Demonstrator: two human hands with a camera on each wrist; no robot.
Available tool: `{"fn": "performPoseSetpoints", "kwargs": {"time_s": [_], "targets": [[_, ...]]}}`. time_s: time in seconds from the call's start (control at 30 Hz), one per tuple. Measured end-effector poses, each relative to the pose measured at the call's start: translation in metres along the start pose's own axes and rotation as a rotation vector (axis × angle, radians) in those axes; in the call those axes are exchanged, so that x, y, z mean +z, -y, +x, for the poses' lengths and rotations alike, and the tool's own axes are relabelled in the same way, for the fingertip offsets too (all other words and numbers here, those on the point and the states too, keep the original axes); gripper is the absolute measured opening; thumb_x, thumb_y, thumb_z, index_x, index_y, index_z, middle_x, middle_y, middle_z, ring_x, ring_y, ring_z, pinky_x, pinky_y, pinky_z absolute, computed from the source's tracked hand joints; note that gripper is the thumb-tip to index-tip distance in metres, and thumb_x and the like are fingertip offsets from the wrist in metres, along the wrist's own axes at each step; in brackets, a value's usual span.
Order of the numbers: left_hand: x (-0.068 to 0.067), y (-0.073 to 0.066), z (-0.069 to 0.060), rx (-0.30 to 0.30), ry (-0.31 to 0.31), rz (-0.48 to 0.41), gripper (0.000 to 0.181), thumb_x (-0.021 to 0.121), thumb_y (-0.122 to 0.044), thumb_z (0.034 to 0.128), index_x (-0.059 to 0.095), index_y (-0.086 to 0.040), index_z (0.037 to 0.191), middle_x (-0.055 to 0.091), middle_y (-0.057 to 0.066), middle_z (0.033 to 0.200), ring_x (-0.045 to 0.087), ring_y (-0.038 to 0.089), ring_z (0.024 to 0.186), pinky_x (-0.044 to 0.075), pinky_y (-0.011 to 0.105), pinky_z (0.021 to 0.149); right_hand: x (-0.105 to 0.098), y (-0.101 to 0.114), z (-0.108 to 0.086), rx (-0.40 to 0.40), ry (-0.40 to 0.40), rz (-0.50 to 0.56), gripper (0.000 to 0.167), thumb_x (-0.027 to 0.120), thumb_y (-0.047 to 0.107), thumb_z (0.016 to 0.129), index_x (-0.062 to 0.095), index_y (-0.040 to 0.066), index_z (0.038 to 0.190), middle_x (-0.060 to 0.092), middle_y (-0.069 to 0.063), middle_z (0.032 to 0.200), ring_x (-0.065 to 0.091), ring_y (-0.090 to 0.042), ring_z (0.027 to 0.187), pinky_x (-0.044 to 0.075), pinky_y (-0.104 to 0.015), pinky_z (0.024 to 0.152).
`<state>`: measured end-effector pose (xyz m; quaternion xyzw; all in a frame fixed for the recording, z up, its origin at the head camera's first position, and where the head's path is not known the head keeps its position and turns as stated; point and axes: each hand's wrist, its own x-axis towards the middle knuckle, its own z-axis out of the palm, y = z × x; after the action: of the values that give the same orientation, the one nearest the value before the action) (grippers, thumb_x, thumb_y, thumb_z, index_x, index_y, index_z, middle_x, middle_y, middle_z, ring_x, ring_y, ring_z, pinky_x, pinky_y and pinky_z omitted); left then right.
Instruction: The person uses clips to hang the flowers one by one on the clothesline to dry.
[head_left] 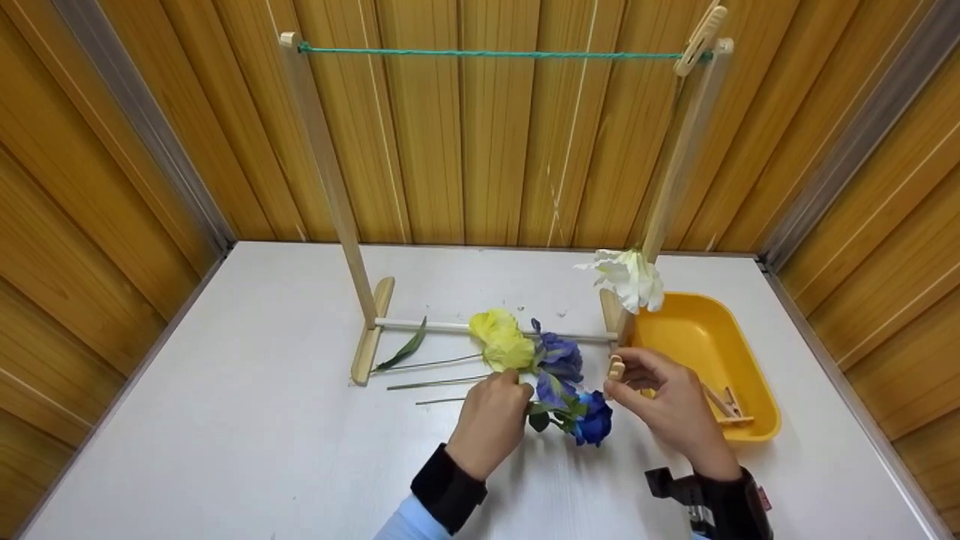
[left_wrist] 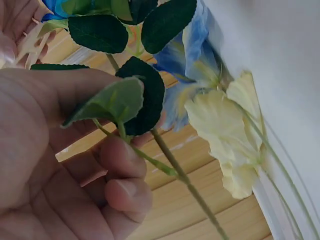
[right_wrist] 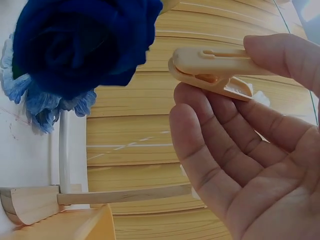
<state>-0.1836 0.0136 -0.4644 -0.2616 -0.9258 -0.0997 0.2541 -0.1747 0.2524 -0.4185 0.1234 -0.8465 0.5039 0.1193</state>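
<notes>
My left hand (head_left: pixel 491 420) pinches the leafy stem of a blue rose (head_left: pixel 592 418) just above the table. In the left wrist view, dark green leaves (left_wrist: pixel 142 95) stand around my thumb and fingertips. My right hand (head_left: pixel 667 405) holds a beige clothespin (right_wrist: pixel 215 67) between thumb and fingers, close to the rose but apart from it. Beyond the left hand lie a yellow flower (head_left: pixel 501 341) and a purple-blue iris (head_left: pixel 559 360), their stems pointing left. A white flower (head_left: pixel 630 279) hangs head down by the rack's right post, below a clothespin (head_left: pixel 701 41) on the green line (head_left: pixel 480 53).
A wooden rack (head_left: pixel 330 172) with two posts and a white bottom bar (head_left: pixel 424 325) stands toward the back. At right, a yellow bin (head_left: pixel 739 341) contains clothespins (head_left: pixel 729 409). Wood-patterned panels (head_left: pixel 495 150) enclose the white table (head_left: pixel 225 420) at the back and sides.
</notes>
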Motion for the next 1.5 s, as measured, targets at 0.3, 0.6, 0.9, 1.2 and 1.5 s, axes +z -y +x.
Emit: {"fn": "performPoseSetpoints", "kwargs": {"time_s": [0.3, 0.6, 0.9, 1.2, 1.5], "targets": [[0.010, -0.020, 0.001, 0.005, 0.068, 0.046, 0.020, 0.075, 0.007, 0.0696, 0.074, -0.013, 0.071, 0.061, 0.001, 0.071, 0.060, 0.015, 0.059, 0.050, 0.028, 0.050, 0.001, -0.001, -0.001, -0.007, 0.009, -0.010, 0.033, 0.082, 0.002, 0.085, 0.073, 0.004, 0.117, 0.074, 0.002, 0.091, 0.068, -0.006, 0.084, 0.056, -0.019, 0.076], [0.019, -0.027, -0.002, -0.004, 0.105, -0.014, 0.017, 0.075, 0.008, 0.0740, 0.075, -0.009, 0.075, 0.065, 0.003, 0.075, 0.064, 0.014, 0.061, 0.053, 0.026, 0.052, 0.002, -0.002, 0.000, -0.006, -0.002, -0.020, 0.032, 0.083, 0.002, 0.085, 0.074, 0.005, 0.115, 0.074, 0.002, 0.092, 0.068, -0.005, 0.084, 0.056, -0.019, 0.075], [0.015, -0.015, -0.008, 0.023, 0.139, -0.080, 0.019, 0.076, 0.011, 0.0765, 0.075, -0.004, 0.087, 0.060, 0.004, 0.081, 0.062, 0.015, 0.072, 0.055, 0.025, 0.062, 0.001, -0.001, 0.000, 0.028, 0.036, 0.000, 0.032, 0.082, 0.003, 0.087, 0.073, 0.005, 0.117, 0.073, -0.001, 0.096, 0.068, -0.007, 0.087, 0.056, -0.019, 0.078], [0.010, 0.000, -0.027, -0.031, 0.038, 0.061, 0.020, 0.075, 0.012, 0.0711, 0.067, -0.005, 0.077, 0.057, 0.004, 0.073, 0.059, 0.017, 0.063, 0.052, 0.026, 0.052, 0.002, -0.002, 0.000, 0.018, 0.041, 0.005, 0.032, 0.082, 0.002, 0.086, 0.073, 0.005, 0.117, 0.073, 0.000, 0.094, 0.068, -0.008, 0.085, 0.057, -0.021, 0.077], [0.017, 0.010, -0.041, -0.065, 0.024, 0.189, 0.016, 0.075, 0.006, 0.0652, 0.071, -0.009, 0.066, 0.058, 0.003, 0.065, 0.058, 0.017, 0.055, 0.050, 0.029, 0.046, 0.005, -0.002, 0.001, 0.026, 0.042, 0.006, 0.031, 0.082, 0.000, 0.085, 0.073, 0.004, 0.115, 0.073, 0.000, 0.092, 0.067, -0.007, 0.083, 0.057, -0.021, 0.075]]}}
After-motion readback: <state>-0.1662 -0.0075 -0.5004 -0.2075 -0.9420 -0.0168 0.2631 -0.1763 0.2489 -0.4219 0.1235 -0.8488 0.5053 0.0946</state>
